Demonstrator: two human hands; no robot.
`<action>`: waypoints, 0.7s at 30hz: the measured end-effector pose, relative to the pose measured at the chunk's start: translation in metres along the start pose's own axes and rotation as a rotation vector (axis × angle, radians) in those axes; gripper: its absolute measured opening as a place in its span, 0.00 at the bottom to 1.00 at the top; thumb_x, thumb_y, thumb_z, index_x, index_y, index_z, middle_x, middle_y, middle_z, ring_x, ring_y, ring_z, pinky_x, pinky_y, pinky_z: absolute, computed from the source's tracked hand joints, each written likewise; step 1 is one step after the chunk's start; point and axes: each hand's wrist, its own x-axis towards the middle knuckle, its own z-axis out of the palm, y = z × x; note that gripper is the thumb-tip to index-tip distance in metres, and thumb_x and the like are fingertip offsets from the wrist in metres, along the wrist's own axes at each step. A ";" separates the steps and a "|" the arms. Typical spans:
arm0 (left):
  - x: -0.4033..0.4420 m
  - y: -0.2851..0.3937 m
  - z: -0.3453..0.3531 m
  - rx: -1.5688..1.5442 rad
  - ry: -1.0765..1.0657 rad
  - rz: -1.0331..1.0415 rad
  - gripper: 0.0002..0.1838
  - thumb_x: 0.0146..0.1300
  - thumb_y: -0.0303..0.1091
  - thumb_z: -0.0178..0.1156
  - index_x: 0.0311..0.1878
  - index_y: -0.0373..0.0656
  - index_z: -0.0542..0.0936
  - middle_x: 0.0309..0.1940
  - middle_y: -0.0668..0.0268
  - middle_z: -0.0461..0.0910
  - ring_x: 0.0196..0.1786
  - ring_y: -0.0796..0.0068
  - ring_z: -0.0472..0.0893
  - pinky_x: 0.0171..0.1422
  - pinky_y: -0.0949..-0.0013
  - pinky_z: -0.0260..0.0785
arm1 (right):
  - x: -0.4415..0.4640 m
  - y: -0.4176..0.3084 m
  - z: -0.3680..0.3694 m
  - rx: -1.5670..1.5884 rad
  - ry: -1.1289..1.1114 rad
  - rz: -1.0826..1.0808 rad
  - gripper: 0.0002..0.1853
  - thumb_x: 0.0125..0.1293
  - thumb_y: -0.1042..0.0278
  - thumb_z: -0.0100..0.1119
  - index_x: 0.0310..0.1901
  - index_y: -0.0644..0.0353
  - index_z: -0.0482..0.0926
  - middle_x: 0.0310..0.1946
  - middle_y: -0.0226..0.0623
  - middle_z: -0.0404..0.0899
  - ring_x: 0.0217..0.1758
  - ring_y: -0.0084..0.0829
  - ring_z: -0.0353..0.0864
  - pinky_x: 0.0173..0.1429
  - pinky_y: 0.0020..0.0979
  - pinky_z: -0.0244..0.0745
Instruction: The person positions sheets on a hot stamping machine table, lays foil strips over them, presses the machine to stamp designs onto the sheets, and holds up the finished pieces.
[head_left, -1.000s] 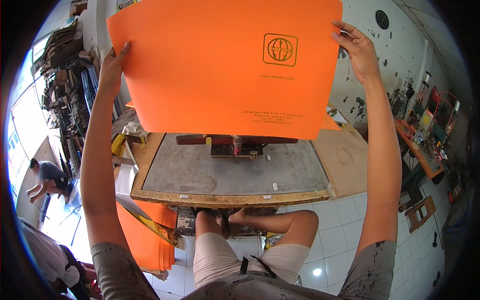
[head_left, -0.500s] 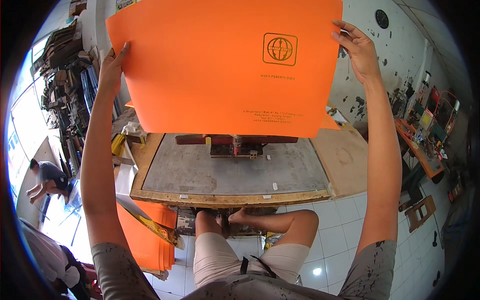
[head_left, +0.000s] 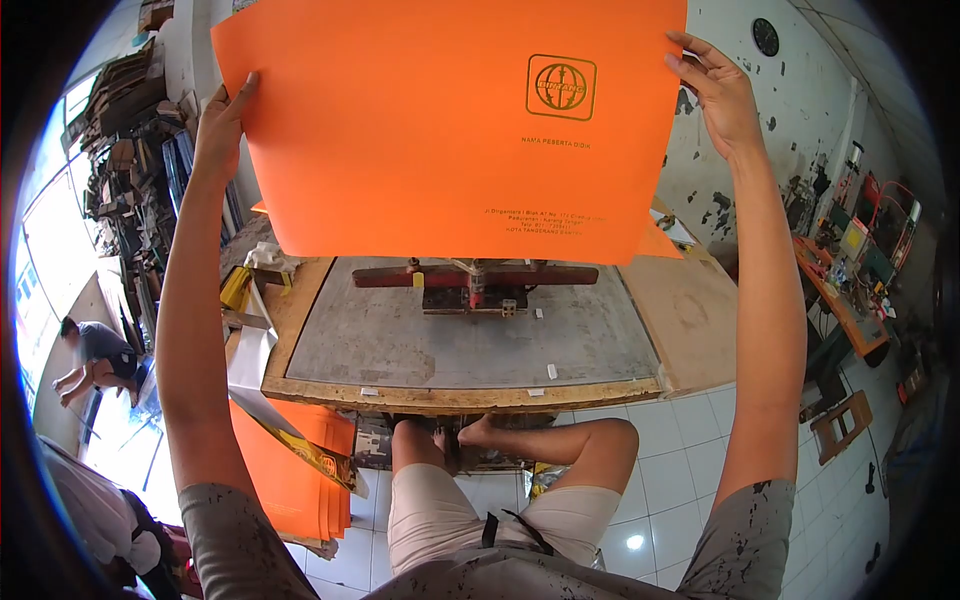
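A large orange printed sheet (head_left: pixel 400 140) is raised above the table, held by both hands at its side edges. It carries a gold globe logo and several lines of gold text on its right part. My left hand (head_left: pixel 222 130) pinches the left edge, thumb on the near face. The right edge is pinched by my right hand (head_left: pixel 722 95), near the upper corner. Below the sheet, a red metal press part (head_left: pixel 475 285) with a horizontal bar stands over a grey plate (head_left: pixel 430 350); its upper portion is hidden by the sheet.
Orange sheets (head_left: pixel 300 480) lie stacked low at the left, under a gold foil strip (head_left: pixel 310 455). Small white pieces (head_left: pixel 551 371) sit on the grey plate and its wooden edge. Another person (head_left: pixel 98 360) crouches far left. A cluttered side bench (head_left: pixel 845 290) stands right.
Both hands have lifted the orange sheet slightly higher, showing more of the red press bar beneath its lower edge.
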 end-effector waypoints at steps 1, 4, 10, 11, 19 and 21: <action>0.001 0.000 0.000 0.005 0.001 -0.003 0.28 0.72 0.49 0.68 0.66 0.37 0.79 0.50 0.65 0.88 0.51 0.78 0.86 0.59 0.72 0.76 | 0.001 -0.001 0.000 0.000 0.001 0.003 0.18 0.70 0.72 0.69 0.60 0.60 0.85 0.47 0.31 0.89 0.52 0.20 0.84 0.65 0.26 0.74; 0.005 0.001 -0.002 0.000 0.004 -0.004 0.29 0.72 0.49 0.68 0.66 0.37 0.78 0.51 0.65 0.88 0.51 0.78 0.86 0.60 0.71 0.75 | 0.008 0.000 -0.006 -0.048 -0.023 0.013 0.19 0.71 0.71 0.68 0.63 0.60 0.83 0.53 0.30 0.87 0.55 0.20 0.84 0.66 0.27 0.73; 0.012 0.006 -0.003 0.012 0.017 0.049 0.29 0.72 0.50 0.68 0.66 0.38 0.78 0.52 0.66 0.87 0.52 0.78 0.86 0.60 0.72 0.75 | 0.016 -0.018 0.000 -0.028 0.037 0.075 0.16 0.71 0.75 0.67 0.59 0.61 0.83 0.51 0.34 0.87 0.53 0.26 0.86 0.63 0.30 0.79; 0.013 0.010 -0.002 0.027 0.013 0.042 0.29 0.72 0.50 0.68 0.66 0.38 0.78 0.52 0.66 0.87 0.52 0.78 0.86 0.60 0.72 0.75 | 0.017 -0.026 0.005 -0.021 0.065 0.110 0.14 0.71 0.77 0.66 0.57 0.63 0.84 0.49 0.36 0.88 0.51 0.29 0.87 0.60 0.31 0.82; 0.021 0.016 -0.002 0.022 0.010 0.039 0.29 0.71 0.51 0.68 0.65 0.38 0.80 0.52 0.67 0.87 0.54 0.78 0.85 0.61 0.71 0.74 | 0.021 -0.033 0.008 -0.009 0.089 0.095 0.14 0.71 0.77 0.66 0.56 0.64 0.84 0.47 0.35 0.88 0.49 0.28 0.86 0.59 0.31 0.82; 0.022 0.017 -0.002 0.030 0.009 0.031 0.29 0.71 0.51 0.69 0.64 0.37 0.80 0.52 0.66 0.87 0.54 0.78 0.85 0.61 0.71 0.74 | 0.022 -0.032 0.007 0.000 0.088 0.092 0.14 0.71 0.77 0.66 0.56 0.64 0.84 0.47 0.35 0.88 0.49 0.28 0.86 0.59 0.31 0.82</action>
